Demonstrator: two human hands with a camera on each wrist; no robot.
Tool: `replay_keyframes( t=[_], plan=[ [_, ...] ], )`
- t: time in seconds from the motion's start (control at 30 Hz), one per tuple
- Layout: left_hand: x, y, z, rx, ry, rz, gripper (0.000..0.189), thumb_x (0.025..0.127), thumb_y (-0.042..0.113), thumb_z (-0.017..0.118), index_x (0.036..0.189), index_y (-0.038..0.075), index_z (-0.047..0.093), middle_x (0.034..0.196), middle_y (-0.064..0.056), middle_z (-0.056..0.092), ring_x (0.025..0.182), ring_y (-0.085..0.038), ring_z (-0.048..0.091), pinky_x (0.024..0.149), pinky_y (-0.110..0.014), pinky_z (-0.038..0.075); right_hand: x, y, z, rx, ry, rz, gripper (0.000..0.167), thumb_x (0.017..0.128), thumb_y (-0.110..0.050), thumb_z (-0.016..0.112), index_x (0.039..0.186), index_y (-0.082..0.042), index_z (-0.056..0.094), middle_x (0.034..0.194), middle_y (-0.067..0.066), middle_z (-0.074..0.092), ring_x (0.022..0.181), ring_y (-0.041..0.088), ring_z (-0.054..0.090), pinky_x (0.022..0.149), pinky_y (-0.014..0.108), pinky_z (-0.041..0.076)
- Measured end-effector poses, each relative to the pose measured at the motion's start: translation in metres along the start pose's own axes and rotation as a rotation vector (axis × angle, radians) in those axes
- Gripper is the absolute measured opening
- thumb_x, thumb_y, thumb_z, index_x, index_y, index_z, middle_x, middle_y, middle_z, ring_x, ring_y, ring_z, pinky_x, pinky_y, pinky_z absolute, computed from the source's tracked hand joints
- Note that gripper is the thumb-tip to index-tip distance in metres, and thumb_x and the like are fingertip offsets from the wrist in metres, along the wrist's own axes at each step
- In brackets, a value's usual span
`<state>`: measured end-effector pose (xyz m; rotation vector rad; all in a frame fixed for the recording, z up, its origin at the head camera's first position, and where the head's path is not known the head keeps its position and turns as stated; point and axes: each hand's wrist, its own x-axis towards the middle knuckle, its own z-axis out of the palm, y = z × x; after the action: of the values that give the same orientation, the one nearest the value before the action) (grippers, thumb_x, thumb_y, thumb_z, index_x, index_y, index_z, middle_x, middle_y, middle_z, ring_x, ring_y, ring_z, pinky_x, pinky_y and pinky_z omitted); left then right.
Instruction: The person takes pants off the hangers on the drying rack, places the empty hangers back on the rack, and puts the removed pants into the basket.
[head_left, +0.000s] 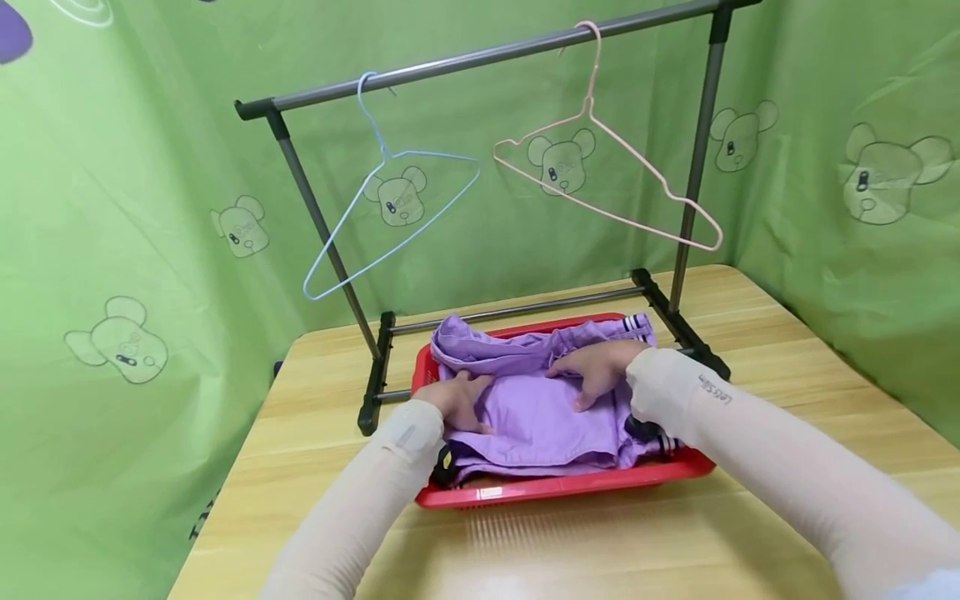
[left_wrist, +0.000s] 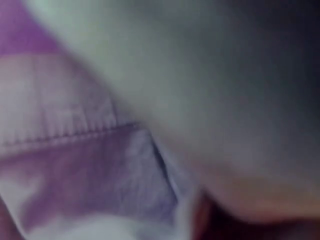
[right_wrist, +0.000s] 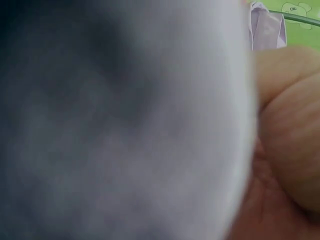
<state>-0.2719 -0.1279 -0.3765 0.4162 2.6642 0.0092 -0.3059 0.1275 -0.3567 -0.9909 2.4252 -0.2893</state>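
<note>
A folded purple garment (head_left: 543,417) with black-and-white striped trim lies in a red basket (head_left: 570,485) in the head view. On its left part rests my left hand (head_left: 459,400), thumb and fingers spread over the cloth. My right hand (head_left: 596,368) touches the garment's right side, its visible fingers apart and pointing inward. Stitched purple cloth (left_wrist: 90,175) fills part of the left wrist view, behind a large blur. The right wrist view is mostly blocked by a blurred pale shape; part of the right hand (right_wrist: 290,115) shows at its edge.
Behind the basket stands a dark metal rack (head_left: 480,58) on the wooden table (head_left: 315,467). From its bar hang a blue hanger (head_left: 384,154) at left and a pink hanger (head_left: 590,104) at right. Green curtains (head_left: 112,250) surround the table.
</note>
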Motion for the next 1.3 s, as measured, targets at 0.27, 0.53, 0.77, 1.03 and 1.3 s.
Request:
replay_keyframes(
  t=[0.27,0.53,0.77,1.03,1.3],
  plan=[
    [-0.003,-0.001,0.001,-0.008,-0.014,0.039,0.090,0.081,0.052,0.072,0.154,0.031,0.024,0.144,-0.010,0.034,0.115,-0.027,0.048,0.079,-0.036,0.051,0.001,0.005,0.002,0.025,-0.026,0.007,0.070,0.083,-0.021,0.075,0.143,-0.005,0.043,0.143,0.026,0.041,0.133,0.045,0.034,0.109,0.058,0.024],
    [-0.013,0.002,-0.006,0.017,-0.080,0.087,0.102,0.075,0.059,0.075,0.155,0.033,0.017,0.152,-0.010,0.029,0.130,-0.026,0.039,0.089,-0.032,0.046,-0.019,-0.005,-0.001,-0.008,0.011,-0.050,0.076,0.081,-0.022,0.077,0.145,-0.004,0.039,0.146,0.026,0.038,0.134,0.046,0.033,0.108,0.060,0.023],
    [-0.026,0.011,-0.012,0.048,-0.140,0.141,0.114,0.066,0.061,0.079,0.154,0.041,0.009,0.160,-0.011,0.012,0.145,-0.031,0.016,0.110,-0.050,0.026,-0.057,-0.022,-0.011,-0.092,0.000,-0.007,0.094,0.066,-0.022,0.087,0.146,-0.011,0.040,0.150,0.027,0.030,0.133,0.049,0.031,0.104,0.066,0.023],
    [-0.027,0.025,-0.010,0.241,-0.141,0.104,0.120,0.066,0.067,0.077,0.155,0.037,0.003,0.152,-0.019,0.030,0.129,-0.022,0.040,0.095,-0.040,0.045,-0.069,-0.012,-0.002,-0.173,-0.024,0.030,0.102,0.057,-0.023,0.093,0.146,-0.011,0.043,0.148,0.031,0.030,0.134,0.052,0.027,0.100,0.068,0.028],
    [-0.022,0.033,-0.009,0.309,-0.124,0.087,0.120,0.063,0.069,0.078,0.155,0.037,0.007,0.123,-0.016,0.055,0.102,-0.015,0.049,0.086,-0.033,0.047,-0.058,-0.015,0.006,-0.234,-0.055,0.107,0.106,0.056,-0.017,0.091,0.149,-0.014,0.038,0.150,0.028,0.031,0.133,0.050,0.031,0.096,0.065,0.036]
  ],
)
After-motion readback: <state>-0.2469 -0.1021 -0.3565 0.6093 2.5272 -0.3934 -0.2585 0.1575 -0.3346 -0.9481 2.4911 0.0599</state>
